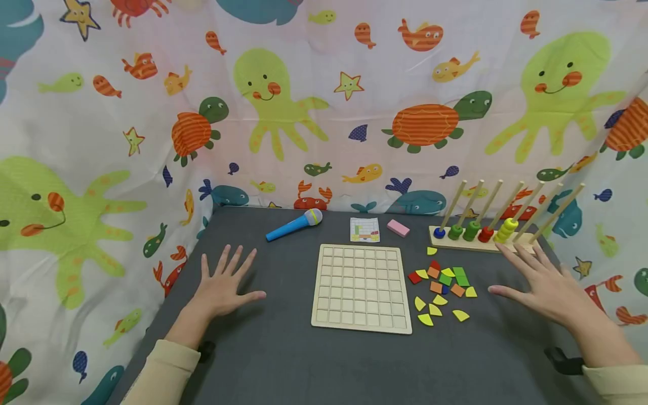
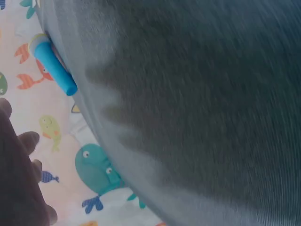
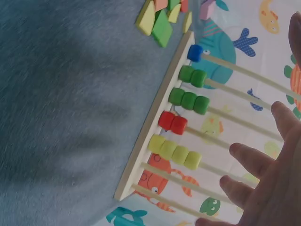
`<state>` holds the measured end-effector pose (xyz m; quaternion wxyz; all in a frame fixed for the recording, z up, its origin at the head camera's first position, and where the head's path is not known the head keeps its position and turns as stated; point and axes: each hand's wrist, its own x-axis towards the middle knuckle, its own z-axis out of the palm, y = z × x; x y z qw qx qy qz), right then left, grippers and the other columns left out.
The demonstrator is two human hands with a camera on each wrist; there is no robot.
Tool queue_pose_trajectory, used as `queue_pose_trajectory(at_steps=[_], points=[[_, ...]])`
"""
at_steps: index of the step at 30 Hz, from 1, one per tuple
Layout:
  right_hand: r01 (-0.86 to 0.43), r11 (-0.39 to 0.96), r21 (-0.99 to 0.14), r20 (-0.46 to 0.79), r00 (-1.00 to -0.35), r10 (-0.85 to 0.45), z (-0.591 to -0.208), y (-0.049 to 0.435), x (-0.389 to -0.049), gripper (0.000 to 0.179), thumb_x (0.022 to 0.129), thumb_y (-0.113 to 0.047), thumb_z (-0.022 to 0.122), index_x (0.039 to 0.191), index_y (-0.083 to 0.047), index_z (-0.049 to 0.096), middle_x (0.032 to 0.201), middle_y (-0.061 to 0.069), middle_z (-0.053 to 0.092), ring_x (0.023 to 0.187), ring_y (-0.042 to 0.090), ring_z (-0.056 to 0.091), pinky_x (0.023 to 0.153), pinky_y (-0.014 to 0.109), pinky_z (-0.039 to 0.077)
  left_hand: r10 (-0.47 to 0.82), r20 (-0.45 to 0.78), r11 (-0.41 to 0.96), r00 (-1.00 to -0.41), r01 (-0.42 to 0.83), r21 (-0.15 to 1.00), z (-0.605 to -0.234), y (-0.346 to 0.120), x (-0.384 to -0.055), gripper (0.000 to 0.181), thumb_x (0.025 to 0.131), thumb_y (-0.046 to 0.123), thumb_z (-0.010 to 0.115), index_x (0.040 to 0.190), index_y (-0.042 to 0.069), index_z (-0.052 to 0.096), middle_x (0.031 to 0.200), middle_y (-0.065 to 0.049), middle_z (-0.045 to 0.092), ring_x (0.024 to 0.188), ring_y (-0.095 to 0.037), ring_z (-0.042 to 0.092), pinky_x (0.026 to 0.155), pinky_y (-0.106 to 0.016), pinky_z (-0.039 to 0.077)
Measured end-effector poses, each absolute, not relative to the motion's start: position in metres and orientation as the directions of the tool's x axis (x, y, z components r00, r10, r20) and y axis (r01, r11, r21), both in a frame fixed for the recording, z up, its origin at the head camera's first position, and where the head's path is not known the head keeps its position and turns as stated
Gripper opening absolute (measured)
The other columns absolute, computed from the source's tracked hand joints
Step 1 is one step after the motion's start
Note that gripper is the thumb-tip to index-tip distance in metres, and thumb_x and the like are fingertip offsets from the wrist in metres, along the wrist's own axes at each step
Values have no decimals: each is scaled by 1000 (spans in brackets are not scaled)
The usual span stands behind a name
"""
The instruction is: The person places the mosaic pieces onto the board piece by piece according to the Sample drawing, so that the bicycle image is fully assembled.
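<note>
Both hands are spread above the dark table with nothing in them. My left hand [image 1: 221, 289] hovers at the left, its fingers straight; the blue toy microphone [image 1: 295, 225] lies beyond it. At the right, my right hand [image 1: 541, 284] is held with fingers apart, just in front of the wooden bead rack [image 1: 486, 241]. Green, red, yellow and blue beads sit low on several of its pegs, as the right wrist view shows. Between the hands lies a wooden grid board [image 1: 361, 288]. Beside it are scattered small tiles, among them a yellow quarter-round tile [image 1: 460, 315] and an orange square tile [image 1: 458, 290].
Behind the board lie a printed pattern card [image 1: 364, 230] and a pink eraser-like block [image 1: 398, 228]. A curtain [image 1: 314, 73] with sea animals hangs along the back and sides of the table [image 1: 304, 368]. Two pegs of the rack carry no beads.
</note>
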<state>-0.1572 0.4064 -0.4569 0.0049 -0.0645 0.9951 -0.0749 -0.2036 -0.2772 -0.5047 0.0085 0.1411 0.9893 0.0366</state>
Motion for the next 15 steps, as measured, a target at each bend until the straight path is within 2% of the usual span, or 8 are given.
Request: queue_pose_trajectory(at_steps=[7, 15], points=[[-121, 972, -203, -59, -989, -135, -455, 393, -169, 101, 89, -71, 57, 164, -29, 4, 160, 34, 23, 141, 62, 20, 94, 86, 25, 305, -16, 940, -952, 299, 168, -506, -260, -206, 106, 82, 84, 51, 164, 33, 8, 171, -10, 11, 156, -41, -3, 113, -74, -15], [-59, 968, -245, -97, -992, -84, -457, 385, -174, 97, 92, -72, 52, 164, -28, 4, 159, 34, 24, 135, 63, 30, 93, 87, 26, 346, -33, 901, -938, 323, 289, -515, -236, -212, 99, 88, 72, 59, 163, 35, 7, 170, -8, 15, 156, -41, 1, 115, -73, -9]])
